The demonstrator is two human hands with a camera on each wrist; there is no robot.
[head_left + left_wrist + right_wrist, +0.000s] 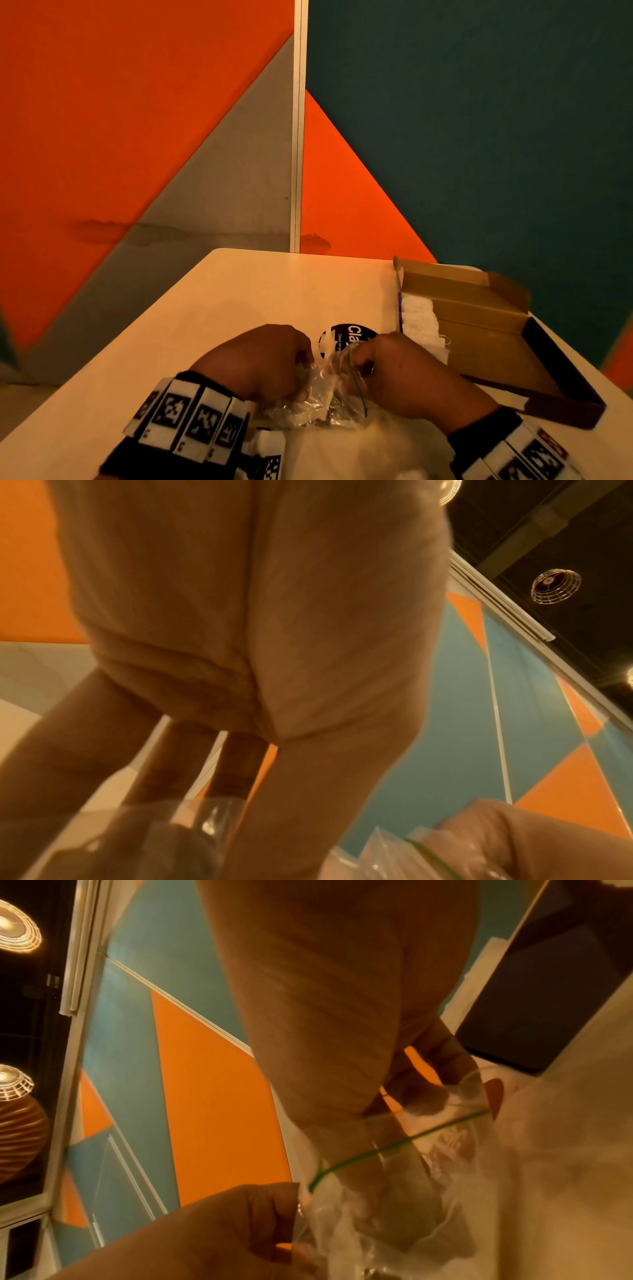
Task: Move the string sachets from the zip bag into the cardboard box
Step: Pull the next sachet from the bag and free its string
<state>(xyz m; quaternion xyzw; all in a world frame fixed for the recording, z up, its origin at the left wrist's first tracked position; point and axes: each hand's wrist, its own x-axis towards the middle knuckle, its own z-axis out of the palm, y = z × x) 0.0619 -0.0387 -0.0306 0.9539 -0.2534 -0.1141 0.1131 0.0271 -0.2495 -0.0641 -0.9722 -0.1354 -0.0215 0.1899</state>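
Head view: a clear, crinkled plastic zip bag point(317, 394) with a thin green seal line lies at the near middle of the pale table point(239, 291), held between both of a person's hands. The left hand point(263, 359) grips the bag's left edge with curled fingers, and the right hand point(394, 370) pinches the right side of its mouth by the green line. The two fists sit close together, the bag bunched between them. What the bag holds cannot be made out through the wrinkled film.

To the far right on the table, an open brown cardboard box point(486, 342) with dark outer walls stands with its flaps raised. A row of white string sachets point(421, 325) fills its left end, one thin string trailing onto the bare box floor.

Between the hands and the box, a round dark sticker with white lettering point(346, 337) lies on the table, partly hidden by the right hand. Both wrists carry black bands set with black-and-white square marker tiles point(191, 421).

In the right wrist view, the fingers point(421, 1096) pinch the clear film just above the green seal line point(394, 1148), and the left hand closes on the bag's other edge. Beyond the table stand wall panels in orange, grey and teal point(479, 137).
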